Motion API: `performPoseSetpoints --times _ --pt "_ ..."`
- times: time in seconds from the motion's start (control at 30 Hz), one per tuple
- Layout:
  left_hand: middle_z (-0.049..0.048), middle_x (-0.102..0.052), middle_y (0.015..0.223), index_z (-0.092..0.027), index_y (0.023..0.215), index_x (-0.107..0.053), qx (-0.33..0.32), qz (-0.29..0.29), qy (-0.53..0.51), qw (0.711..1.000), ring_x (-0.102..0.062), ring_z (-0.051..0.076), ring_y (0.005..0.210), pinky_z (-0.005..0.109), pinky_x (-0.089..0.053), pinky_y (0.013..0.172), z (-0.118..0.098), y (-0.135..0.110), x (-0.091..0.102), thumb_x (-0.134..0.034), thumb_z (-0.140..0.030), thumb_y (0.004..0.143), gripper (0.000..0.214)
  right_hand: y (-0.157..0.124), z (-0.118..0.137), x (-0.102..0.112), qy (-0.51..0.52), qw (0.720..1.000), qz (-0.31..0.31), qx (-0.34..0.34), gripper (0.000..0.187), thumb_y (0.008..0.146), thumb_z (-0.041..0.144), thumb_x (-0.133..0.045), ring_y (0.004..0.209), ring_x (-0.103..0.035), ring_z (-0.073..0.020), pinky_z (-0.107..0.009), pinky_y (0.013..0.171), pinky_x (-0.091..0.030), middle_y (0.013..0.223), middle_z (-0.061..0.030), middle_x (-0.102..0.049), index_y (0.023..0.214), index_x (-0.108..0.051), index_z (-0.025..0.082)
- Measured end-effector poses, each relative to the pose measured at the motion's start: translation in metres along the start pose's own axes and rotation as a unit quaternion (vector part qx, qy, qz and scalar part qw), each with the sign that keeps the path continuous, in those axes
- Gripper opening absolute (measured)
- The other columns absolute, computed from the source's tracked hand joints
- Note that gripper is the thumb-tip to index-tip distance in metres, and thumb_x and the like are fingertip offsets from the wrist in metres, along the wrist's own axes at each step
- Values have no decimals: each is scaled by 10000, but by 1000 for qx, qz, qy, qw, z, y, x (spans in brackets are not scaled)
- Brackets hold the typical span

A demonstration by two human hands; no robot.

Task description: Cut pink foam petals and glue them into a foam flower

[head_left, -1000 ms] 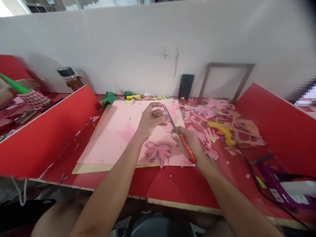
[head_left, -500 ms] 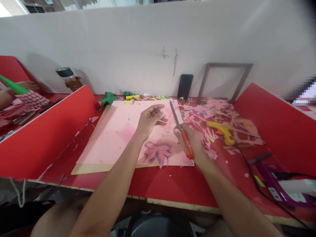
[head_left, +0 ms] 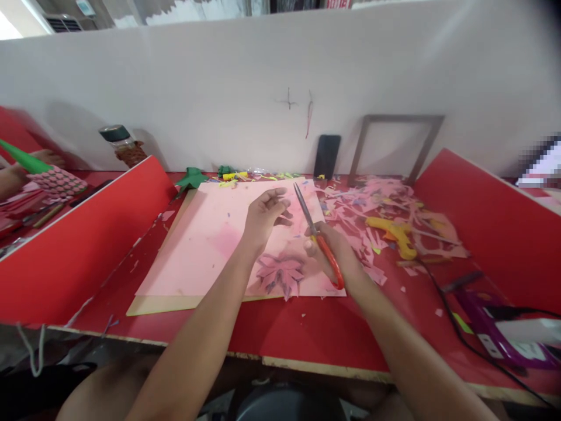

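My right hand (head_left: 335,248) is wrapped round the orange handle of a pair of scissors (head_left: 326,254), whose dark blades look closed and point up and away toward the left. Across from the blades, my left hand (head_left: 265,216) has its fingers curled toward the thumb on what looks like a small piece of pink paper (head_left: 287,209); its outline blends into the sheet behind. Both hands are above a large pink sheet (head_left: 188,251). Nearest me on that sheet, between my forearms, lies a pink paper flower (head_left: 283,272) with darker edges.
Pink paper scraps (head_left: 363,199) surround a yellow glue gun (head_left: 397,234) on the right. Its cable runs past a purple device (head_left: 495,327). Red dividers (head_left: 96,240) flank the table. A phone (head_left: 327,156) and a frame (head_left: 363,146) lean on the white wall. Another person's hand (head_left: 50,158) is far left.
The scissors have tilted slightly more to the left, their tip moving left. My left hand has barely moved. The whole view has shifted a little.
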State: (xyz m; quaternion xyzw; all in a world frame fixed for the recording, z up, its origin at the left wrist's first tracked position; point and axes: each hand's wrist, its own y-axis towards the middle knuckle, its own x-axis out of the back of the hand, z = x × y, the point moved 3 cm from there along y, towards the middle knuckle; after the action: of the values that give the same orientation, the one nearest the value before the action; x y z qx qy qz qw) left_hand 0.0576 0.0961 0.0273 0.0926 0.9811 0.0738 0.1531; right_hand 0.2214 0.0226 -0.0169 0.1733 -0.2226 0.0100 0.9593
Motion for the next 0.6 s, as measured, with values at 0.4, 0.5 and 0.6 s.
performPoseSetpoints --times 0.4,0.5,0.6 --pt "54 -720 871 -164 717 -589 24 -50 -16 998 -698 148 654 267 -585 634 5 -1 -1 -766 -317 698 234 -1 14 0 -62 998 -8 -24 376 870 572 -627 548 -493 -129 -235 536 -363 601 39 -521 887 -626 196" --pt "68 -751 869 -169 715 -576 30 -45 -10 998 -711 161 640 292 -594 665 6 -2 -1 -748 -305 713 220 -1 14 0 -66 997 -3 -29 390 882 588 -598 545 -508 -134 -241 537 -363 593 36 -533 883 -624 199" --pt "77 -768 885 -171 712 -575 31 -47 -5 998 -722 171 648 292 -591 663 6 -4 -2 -744 -312 718 221 -1 16 1 -67 997 4 -31 412 887 609 -576 554 -521 -144 -247 544 -372 595 29 -548 875 -616 199"
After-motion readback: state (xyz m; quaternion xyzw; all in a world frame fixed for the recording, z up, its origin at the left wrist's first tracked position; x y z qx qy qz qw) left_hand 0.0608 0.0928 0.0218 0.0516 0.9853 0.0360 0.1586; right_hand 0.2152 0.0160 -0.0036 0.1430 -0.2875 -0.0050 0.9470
